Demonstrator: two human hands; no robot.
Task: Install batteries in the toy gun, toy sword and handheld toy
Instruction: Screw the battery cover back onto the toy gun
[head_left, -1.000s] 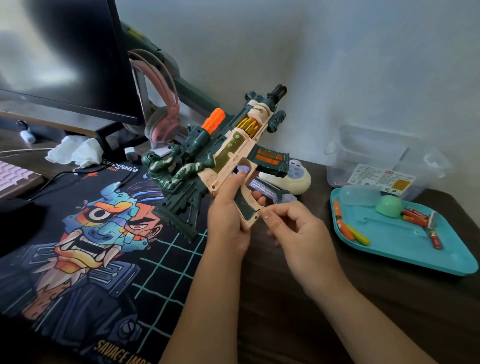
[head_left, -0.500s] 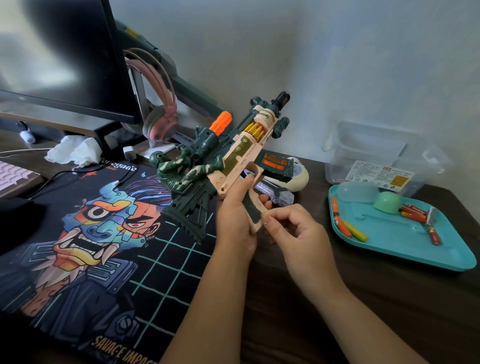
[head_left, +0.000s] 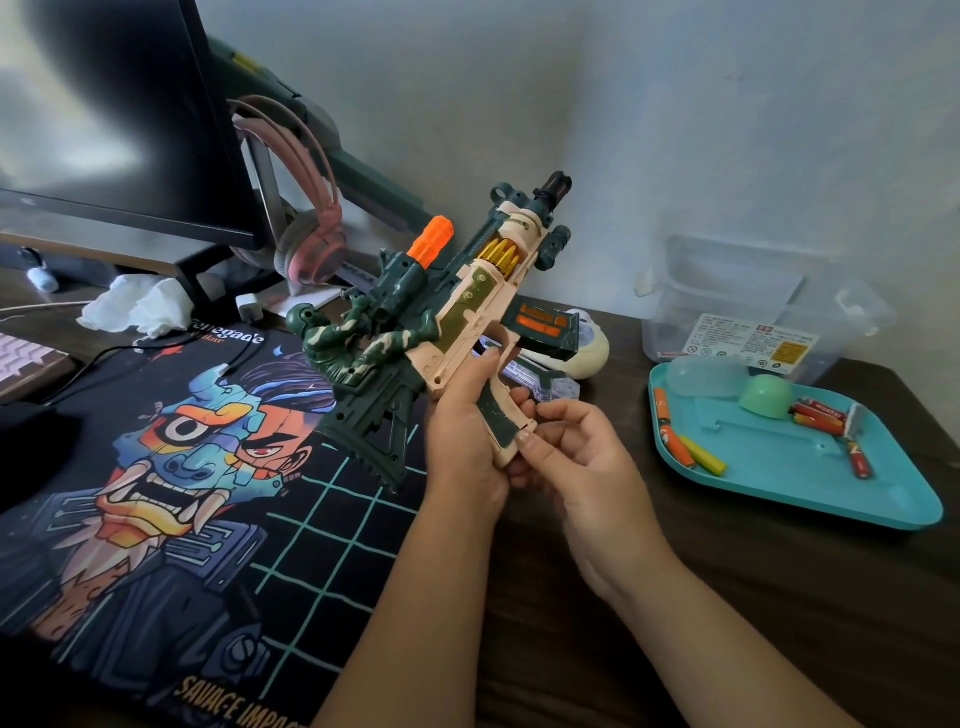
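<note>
- The desk mat (head_left: 156, 467), printed with a masked face, is the reference for every place below.
- The toy gun (head_left: 467, 312) is held in the air above the mat's right edge. Its long axis slants from the stock, low over the mat, up and away to the muzzle near the wall. The grip points down towards the person.
- The teal tray (head_left: 779, 483) lies well to the right of the mat, with bare dark desk between them.
- The left hand (head_left: 462, 441) is clamped round the gun's grip above the mat's right edge, with its forefinger raised beside the trigger.
- The right hand (head_left: 582, 457), just right of the mat, has its fingers curled. Its thumb presses on the lower end of the grip, and it seems to be pinching or working a cover there. Whether that cover is open I cannot tell.
- A cream handheld toy (head_left: 587, 353) rests on the desk beyond the mat's far right corner, partly hidden by the gun.
- The batteries (head_left: 815, 413) lie loose in the tray, further from the mat than either hand.
- In my judgement the right hand is the nearer to them. A reach for a cell would go rightward, away from the mat, while the left hand holds the gun steady.
</note>
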